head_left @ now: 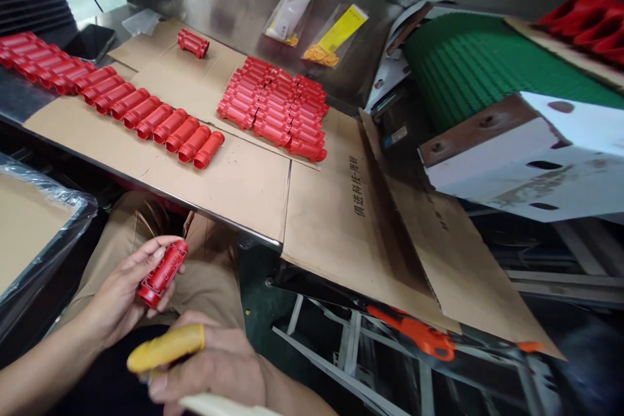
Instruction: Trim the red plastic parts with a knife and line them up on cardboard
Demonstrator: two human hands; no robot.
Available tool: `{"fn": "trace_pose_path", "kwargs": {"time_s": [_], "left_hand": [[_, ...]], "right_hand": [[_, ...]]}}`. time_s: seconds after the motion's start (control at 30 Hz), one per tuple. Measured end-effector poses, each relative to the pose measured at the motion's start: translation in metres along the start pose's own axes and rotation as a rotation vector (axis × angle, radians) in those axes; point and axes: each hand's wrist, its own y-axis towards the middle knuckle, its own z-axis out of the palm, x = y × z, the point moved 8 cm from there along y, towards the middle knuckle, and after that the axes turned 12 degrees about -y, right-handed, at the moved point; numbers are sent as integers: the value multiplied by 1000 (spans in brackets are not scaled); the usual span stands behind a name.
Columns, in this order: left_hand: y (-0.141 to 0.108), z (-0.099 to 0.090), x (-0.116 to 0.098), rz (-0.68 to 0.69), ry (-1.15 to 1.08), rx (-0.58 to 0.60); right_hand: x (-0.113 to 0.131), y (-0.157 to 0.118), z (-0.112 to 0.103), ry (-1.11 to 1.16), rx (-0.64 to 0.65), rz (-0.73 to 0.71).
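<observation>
My left hand (121, 289) grips a red ribbed plastic tube (163, 273) at a slant above my khaki trousers (214, 253). My right hand (209, 364) is just below it, not touching it. A yellow finger cot (166, 348) covers one of its fingers, and a pale strip (224, 406) lies under the fingers, cut off by the frame's lower edge. On the cardboard sheet (234, 195), several matching red tubes (151, 120) lie side by side in a long row. Behind them is a dense block of red tubes (273, 107), with a separate small group (193, 43) farther back.
A green ribbed conveyor belt (468, 58) and a white metal housing (526, 156) stand at the right. Plastic bags with yellow contents (336, 36) lean against the steel wall. A plastic-wrapped cardboard stack (29, 227) sits at the left, with metal framing below the table.
</observation>
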Motion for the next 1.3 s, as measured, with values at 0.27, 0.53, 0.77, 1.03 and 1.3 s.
{"fn": "trace_pose_path", "kwargs": {"time_s": [0.27, 0.53, 0.77, 1.03, 1.3], "left_hand": [[-20, -1, -29, 438, 323, 2], [-23, -1, -33, 513, 406, 23], [-24, 7, -37, 555, 424, 93], [-24, 5, -34, 565, 406, 59], [-22, 1, -23, 302, 180, 9]], "right_hand": [[-28, -5, -16, -205, -331, 248], [-21, 1, -10, -262, -341, 152], [-18, 0, -8, -284, -344, 126], [-17, -5, -4, -282, -361, 162], [-35, -9, -35, -133, -336, 464]]}}
